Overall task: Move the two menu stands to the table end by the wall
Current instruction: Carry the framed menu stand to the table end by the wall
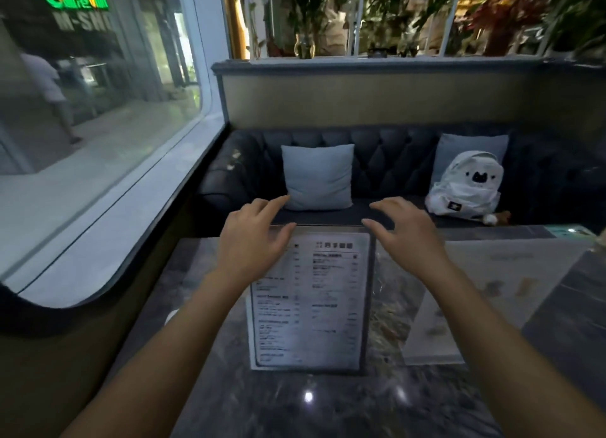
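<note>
A clear upright menu stand [314,303] with a white printed sheet stands on the dark marble table [295,401], facing me. My left hand [254,241] hovers at its top left corner, fingers spread, thumb touching or just above the top edge. My right hand [403,231] hovers at the top right corner with its fingers apart and holds nothing. To the right, a second menu sheet [485,296], pale with faint pictures, appears through the glare; I cannot tell whether it stands or lies flat.
A large window [98,126] with a grey sill runs along the left side of the table. Behind the table is a dark tufted sofa [387,165] with two grey cushions [318,177] and a white backpack [465,185].
</note>
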The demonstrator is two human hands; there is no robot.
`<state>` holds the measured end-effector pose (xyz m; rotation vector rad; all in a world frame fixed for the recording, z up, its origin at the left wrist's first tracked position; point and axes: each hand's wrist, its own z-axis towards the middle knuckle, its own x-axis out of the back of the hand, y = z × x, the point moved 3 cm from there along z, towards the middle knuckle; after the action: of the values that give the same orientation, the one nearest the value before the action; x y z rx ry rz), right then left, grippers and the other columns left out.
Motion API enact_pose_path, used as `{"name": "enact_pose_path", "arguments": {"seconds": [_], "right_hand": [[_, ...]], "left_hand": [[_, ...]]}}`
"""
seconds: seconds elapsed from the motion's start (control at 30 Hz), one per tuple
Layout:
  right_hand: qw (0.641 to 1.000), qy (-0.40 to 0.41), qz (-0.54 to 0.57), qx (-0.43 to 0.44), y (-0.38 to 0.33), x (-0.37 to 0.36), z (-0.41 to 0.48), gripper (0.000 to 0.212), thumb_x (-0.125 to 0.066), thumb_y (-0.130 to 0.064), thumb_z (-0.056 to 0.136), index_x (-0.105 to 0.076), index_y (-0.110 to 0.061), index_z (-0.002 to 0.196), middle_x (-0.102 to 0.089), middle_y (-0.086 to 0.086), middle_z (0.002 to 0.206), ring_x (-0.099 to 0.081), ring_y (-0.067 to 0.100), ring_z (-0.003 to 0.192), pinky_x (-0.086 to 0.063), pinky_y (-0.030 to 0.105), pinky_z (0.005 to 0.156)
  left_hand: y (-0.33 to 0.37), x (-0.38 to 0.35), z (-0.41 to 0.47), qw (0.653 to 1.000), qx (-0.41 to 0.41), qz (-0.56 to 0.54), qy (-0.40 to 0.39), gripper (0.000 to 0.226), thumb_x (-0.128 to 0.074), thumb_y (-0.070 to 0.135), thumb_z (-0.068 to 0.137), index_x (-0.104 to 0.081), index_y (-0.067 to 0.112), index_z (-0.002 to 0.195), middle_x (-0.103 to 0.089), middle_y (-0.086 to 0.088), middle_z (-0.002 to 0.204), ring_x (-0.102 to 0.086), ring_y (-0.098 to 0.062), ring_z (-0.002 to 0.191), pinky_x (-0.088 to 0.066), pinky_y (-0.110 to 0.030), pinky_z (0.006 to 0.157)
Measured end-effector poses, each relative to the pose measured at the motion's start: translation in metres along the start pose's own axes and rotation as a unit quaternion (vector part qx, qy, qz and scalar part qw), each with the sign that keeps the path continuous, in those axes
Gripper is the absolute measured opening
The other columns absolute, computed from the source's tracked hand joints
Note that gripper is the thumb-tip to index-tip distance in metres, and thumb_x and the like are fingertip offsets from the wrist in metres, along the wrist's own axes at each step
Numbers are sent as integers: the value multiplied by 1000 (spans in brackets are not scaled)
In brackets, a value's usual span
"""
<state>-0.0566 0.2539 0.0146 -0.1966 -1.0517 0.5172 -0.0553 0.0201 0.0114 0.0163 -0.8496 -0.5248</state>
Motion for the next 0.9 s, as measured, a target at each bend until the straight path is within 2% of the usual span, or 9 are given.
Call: {"name": "enact_pose_path", "arguments": {"seconds": [0.17, 0.23, 0.3, 0.4, 0.53, 0.6, 0.7, 0.77, 0.9], "right_hand": [[999, -11, 28, -46, 2, -21, -6, 49, -55, -32, 88, -44, -9, 129, -51, 13, 131, -46, 28, 119, -37, 43, 99], [995, -11, 51, -79, 6, -28, -12, 55, -54, -35, 88, -37, -10, 134, -47, 13, 135, -46, 27, 120, -36, 38, 98], [989, 2, 91, -116, 10, -37, -20, 61, -55, -36, 87, -31, -9, 136, -44, 15, 138, -45, 27, 121, -37, 37, 97], [972, 11, 151, -177, 17, -51, -39, 65, -57, -38, 85, -28, -11, 137, -43, 14, 139, -45, 27, 122, -40, 46, 100], [947, -19, 211, -243, 26, -76, -69, 65, -57, -45, 83, -29, -18, 135, -47, 9, 134, -49, 25, 118, -44, 49, 96], [930, -41, 245, -271, 29, -88, -83, 66, -56, -47, 82, -29, -21, 136, -50, 3, 125, -51, 20, 112, -47, 43, 90], [921, -59, 259, -285, 33, -101, -100, 59, -54, -45, 84, -34, -20, 133, -50, -3, 115, -51, 14, 101, -45, 28, 77], [918, -67, 273, -281, 34, -107, -108, 51, -54, -41, 86, -37, -21, 130, -51, -5, 112, -51, 11, 97, -43, 22, 70], [905, -78, 303, -289, 36, -114, -117, 36, -50, -31, 90, -45, -18, 123, -57, 3, 113, -56, 21, 105, -52, 41, 85]], "left_hand": [[-29, 2, -14, 998, 47, -33, 1, 45, -61, 30, 84, -51, 15, 126, -61, -12, 110, -55, -28, 99, -43, -42, 83], [-39, -2, -21, 993, 87, -84, 0, 48, -61, 29, 84, -47, 15, 128, -57, -13, 115, -52, -28, 104, -43, -42, 89], [-49, -10, -30, 979, 139, -149, -7, 56, -61, 32, 85, -39, 16, 134, -51, -12, 127, -47, -25, 116, -39, -38, 96], [-62, -24, -51, 944, 227, -238, -26, 65, -63, 37, 82, -32, 20, 137, -43, -8, 137, -40, -16, 122, -36, -35, 100], [-72, -45, -81, 913, 279, -291, -67, 66, -66, 37, 79, -35, 20, 135, -48, -7, 129, -46, -19, 116, -42, -39, 95], [-74, -54, -95, 896, 295, -317, -96, 62, -66, 34, 80, -37, 20, 134, -50, -5, 125, -49, -20, 112, -46, -39, 91], [-74, -64, -114, 870, 300, -371, -123, 50, -64, 26, 83, -43, 21, 128, -57, -1, 111, -57, -13, 99, -49, -20, 73], [-74, -69, -125, 853, 304, -401, -139, 45, -63, 20, 84, -45, 23, 125, -59, 0, 104, -59, -10, 95, -51, -13, 63], [-80, -78, -137, 847, 306, -408, -148, 37, -60, 8, 85, -52, 26, 117, -63, -4, 101, -60, -17, 94, -53, -26, 75]]}}
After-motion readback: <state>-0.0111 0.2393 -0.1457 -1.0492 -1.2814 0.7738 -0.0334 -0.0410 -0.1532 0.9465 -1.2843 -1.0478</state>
